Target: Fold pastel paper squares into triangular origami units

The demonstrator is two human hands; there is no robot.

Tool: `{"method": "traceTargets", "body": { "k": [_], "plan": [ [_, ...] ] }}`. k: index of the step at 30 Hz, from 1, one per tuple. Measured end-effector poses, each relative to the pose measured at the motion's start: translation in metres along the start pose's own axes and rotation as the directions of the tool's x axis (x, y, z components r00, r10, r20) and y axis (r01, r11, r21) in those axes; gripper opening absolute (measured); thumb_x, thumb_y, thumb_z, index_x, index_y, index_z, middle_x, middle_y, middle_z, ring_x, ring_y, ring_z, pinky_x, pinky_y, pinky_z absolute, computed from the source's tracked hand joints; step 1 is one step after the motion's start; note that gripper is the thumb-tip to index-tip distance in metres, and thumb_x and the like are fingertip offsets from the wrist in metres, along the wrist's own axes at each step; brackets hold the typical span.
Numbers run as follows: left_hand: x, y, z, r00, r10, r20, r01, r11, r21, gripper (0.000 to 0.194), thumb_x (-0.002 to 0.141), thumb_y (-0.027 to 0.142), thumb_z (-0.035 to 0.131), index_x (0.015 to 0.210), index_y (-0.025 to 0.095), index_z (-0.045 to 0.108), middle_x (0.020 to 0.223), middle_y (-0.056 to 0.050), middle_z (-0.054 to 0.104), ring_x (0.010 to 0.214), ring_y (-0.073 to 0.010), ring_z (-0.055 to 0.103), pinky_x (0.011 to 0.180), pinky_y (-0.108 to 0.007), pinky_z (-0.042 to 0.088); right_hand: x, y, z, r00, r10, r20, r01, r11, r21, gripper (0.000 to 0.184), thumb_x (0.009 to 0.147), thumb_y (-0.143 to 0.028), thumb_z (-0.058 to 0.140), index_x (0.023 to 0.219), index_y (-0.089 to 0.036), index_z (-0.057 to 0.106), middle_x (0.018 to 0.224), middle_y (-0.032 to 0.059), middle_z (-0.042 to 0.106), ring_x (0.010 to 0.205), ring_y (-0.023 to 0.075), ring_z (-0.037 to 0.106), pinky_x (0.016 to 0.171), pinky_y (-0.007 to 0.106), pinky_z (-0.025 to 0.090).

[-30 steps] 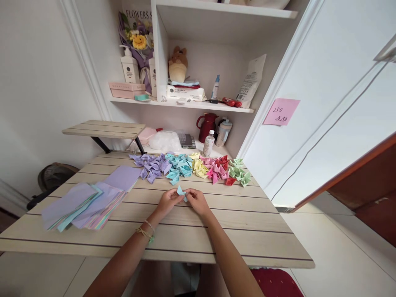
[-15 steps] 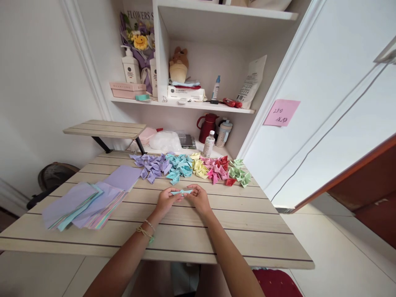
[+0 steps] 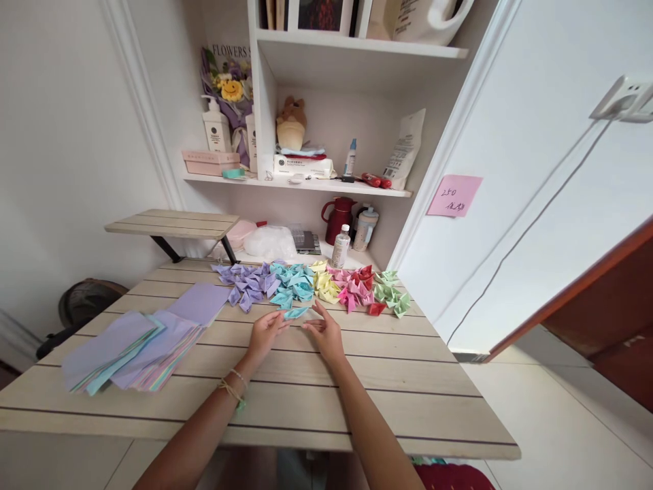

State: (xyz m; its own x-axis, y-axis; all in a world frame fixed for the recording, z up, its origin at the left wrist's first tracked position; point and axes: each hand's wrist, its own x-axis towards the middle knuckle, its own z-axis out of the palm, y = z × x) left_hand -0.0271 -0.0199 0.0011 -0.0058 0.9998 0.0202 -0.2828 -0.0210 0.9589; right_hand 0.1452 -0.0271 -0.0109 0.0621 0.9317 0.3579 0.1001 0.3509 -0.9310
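A light-blue folded paper boat (image 3: 296, 313) is pinched at its left end by my left hand (image 3: 266, 332). My right hand (image 3: 325, 332) is just to its right, thumb and fingers spread, with nothing between them. Beyond my hands lie groups of similar folded paper pieces: purple (image 3: 247, 284), blue (image 3: 292, 282), yellow (image 3: 326, 286), pink and red (image 3: 354, 286), and green (image 3: 392, 296). On the left of the table, loose stacks of coloured paper sheets (image 3: 109, 344) overlap, with a purple sheet (image 3: 200, 303) behind them.
The slatted wooden table (image 3: 408, 401) carries a small raised stand (image 3: 173, 223) at its back left. Behind the folded pieces are a clear bottle (image 3: 341, 246), a red jug (image 3: 339, 219) and a light-coloured tumbler (image 3: 365, 230). Shelves (image 3: 306, 184) rise above them.
My right hand has let go of the paper boat and opened beside it. My left hand keeps its end, and the boat now shows more of its side. The view has tilted upward.
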Motion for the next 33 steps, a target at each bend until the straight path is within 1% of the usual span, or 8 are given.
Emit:
{"method": "traceTargets", "body": {
  "k": [4, 9, 13, 17, 20, 22, 28, 33],
  "plan": [
    [0.033, 0.026, 0.012, 0.991, 0.112, -0.067, -0.111, 0.994, 0.014, 0.037, 0.068, 0.038, 0.068, 0.092, 0.012, 0.061, 0.093, -0.012, 0.068, 0.087, -0.0244, 0.067, 0.087, -0.041, 0.049, 0.004, 0.007, -0.003, 0.997, 0.036, -0.068, -0.04, 0.998, -0.056, 0.069, 0.066, -0.031, 0.067, 0.129, -0.021, 0.042, 0.115, 0.0116, 0.059, 0.068, 0.0152, 0.064, 0.063, 0.029, 0.054],
    [0.062, 0.056, 0.028, 0.999, 0.016, -0.046, -0.006, 0.978, 0.208, 0.035, 0.062, 0.03, 0.072, 0.087, 0.01, 0.058, 0.079, -0.009, 0.068, 0.076, -0.0231, 0.068, 0.076, -0.04, 0.053, 0.004, 0.011, -0.007, 0.991, 0.057, -0.118, -0.068, 0.994, -0.088, 0.065, 0.066, -0.034, 0.066, 0.126, -0.019, 0.046, 0.106, 0.0101, 0.062, 0.061, 0.0127, 0.059, 0.062, 0.028, 0.051],
    [0.036, 0.068, -0.005, 0.986, 0.124, -0.112, -0.078, 0.935, 0.346, 0.041, 0.062, 0.027, 0.07, 0.099, 0.013, 0.058, 0.091, -0.011, 0.068, 0.089, -0.0251, 0.064, 0.08, -0.037, 0.051, 0.003, 0.011, -0.008, 0.991, 0.055, -0.119, -0.066, 0.994, -0.091, 0.062, 0.068, -0.038, 0.064, 0.123, -0.016, 0.048, 0.099, 0.0101, 0.064, 0.056, 0.0119, 0.056, 0.058, 0.027, 0.049],
    [-0.02, 0.092, -0.082, 0.898, 0.424, -0.115, -0.135, 0.515, 0.847, 0.041, 0.077, 0.031, 0.053, 0.114, 0.013, 0.052, 0.113, -0.015, 0.061, 0.104, -0.0272, 0.057, 0.089, -0.039, 0.045, 0.002, 0.01, -0.007, 0.993, 0.056, -0.102, -0.066, 0.993, -0.1, 0.06, 0.069, -0.042, 0.062, 0.12, -0.014, 0.05, 0.095, 0.0096, 0.065, 0.053, 0.0114, 0.054, 0.055, 0.026, 0.048],
    [-0.06, 0.11, -0.145, 0.823, 0.563, -0.075, 0.079, 0.018, 0.997, 0.045, 0.078, 0.031, 0.051, 0.117, 0.007, 0.048, 0.121, -0.019, 0.054, 0.117, -0.0333, 0.045, 0.096, -0.043, 0.037, 0.001, 0.009, -0.006, 0.995, 0.053, -0.086, -0.062, 0.992, -0.107, 0.059, 0.069, -0.044, 0.061, 0.118, -0.014, 0.051, 0.092, 0.0094, 0.065, 0.052, 0.0116, 0.054, 0.054, 0.026, 0.047],
    [-0.078, 0.117, -0.177, 0.799, 0.575, -0.176, 0.32, -0.158, 0.934, 0.045, 0.079, 0.032, 0.049, 0.116, 0.005, 0.048, 0.12, -0.022, 0.054, 0.118, -0.0383, 0.041, 0.09, -0.048, 0.04, 0.0, 0.01, -0.005, 0.996, 0.048, -0.08, -0.057, 0.991, -0.121, 0.056, 0.07, -0.043, 0.06, 0.117, -0.013, 0.051, 0.091, 0.0091, 0.065, 0.051, 0.0117, 0.053, 0.054, 0.026, 0.047],
    [-0.098, 0.118, -0.21, 0.872, 0.243, -0.425, 0.471, -0.177, 0.864, 0.042, 0.087, 0.036, 0.03, 0.105, 0.01, 0.058, 0.087, -0.022, 0.066, 0.076, -0.0319, 0.063, 0.063, -0.039, 0.045, -0.002, 0.012, -0.006, 0.995, 0.049, -0.082, -0.061, 0.987, -0.15, 0.052, 0.071, -0.044, 0.058, 0.113, -0.014, 0.053, 0.088, 0.008, 0.066, 0.053, 0.0135, 0.055, 0.055, 0.027, 0.046],
    [-0.107, 0.121, -0.195, 0.862, 0.288, -0.417, 0.479, -0.194, 0.856, 0.039, 0.085, 0.035, 0.032, 0.1, 0.017, 0.063, 0.086, -0.02, 0.066, 0.072, -0.031, 0.063, 0.058, -0.037, 0.042, -0.005, 0.01, -0.007, 0.996, 0.065, -0.067, -0.075, 0.985, -0.156, 0.051, 0.072, -0.045, 0.057, 0.112, -0.015, 0.053, 0.085, 0.0068, 0.067, 0.053, 0.0143, 0.055, 0.055, 0.027, 0.045]
  ]
}}
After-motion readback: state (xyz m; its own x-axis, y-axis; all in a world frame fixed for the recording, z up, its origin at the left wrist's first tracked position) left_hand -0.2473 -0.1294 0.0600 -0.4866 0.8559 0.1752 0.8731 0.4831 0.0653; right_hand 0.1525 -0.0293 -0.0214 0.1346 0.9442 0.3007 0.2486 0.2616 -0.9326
